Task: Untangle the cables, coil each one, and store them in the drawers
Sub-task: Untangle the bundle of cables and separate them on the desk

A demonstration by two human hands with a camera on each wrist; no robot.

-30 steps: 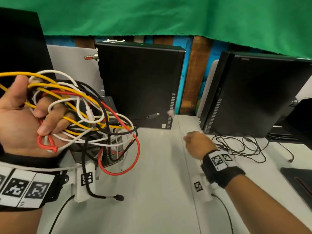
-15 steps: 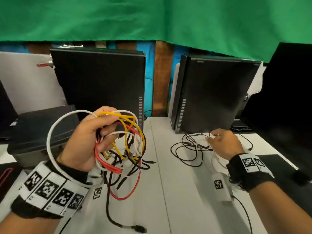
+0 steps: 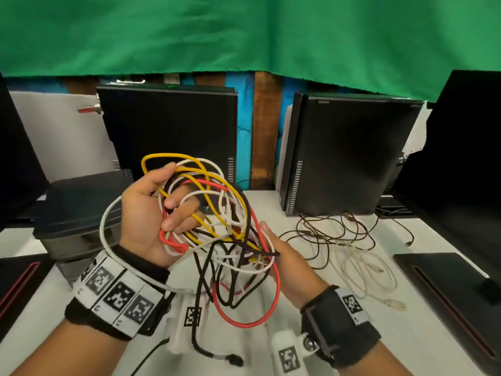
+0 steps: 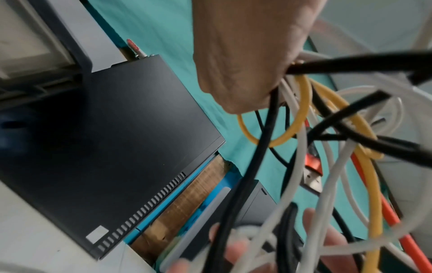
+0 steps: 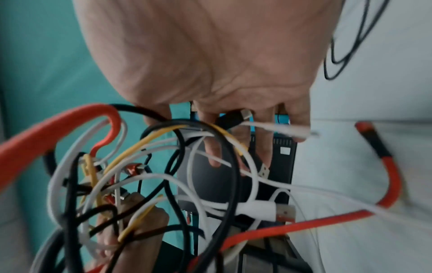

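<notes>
My left hand [image 3: 160, 202] is raised over the table and grips a tangle of cables [image 3: 219, 213] in yellow, white, red and black. Loops hang below it, and a black plug [image 3: 234, 359] dangles lowest. My right hand [image 3: 282, 259] comes in from the right, thumb up, its fingers pushed in among the strands. In the right wrist view those fingers [image 5: 212, 147] look straight, with the tangle [image 5: 163, 175] crossing them. The left wrist view shows my left hand [image 4: 245, 55] with the tangle [image 4: 301, 114] running under it.
A thin dark cable [image 3: 333, 234] and a pale cable [image 3: 366, 270] lie loose on the white table [image 3: 352, 335] to the right. A dark drawer unit [image 3: 81, 213] stands at the left. Two black computer cases [image 3: 173, 137] [image 3: 349, 153] stand behind. A black flat item [image 3: 447, 289] lies at the right.
My right hand left the loose cables on the table and moved left into the tangle. My left hand brought the tangle up toward the middle.
</notes>
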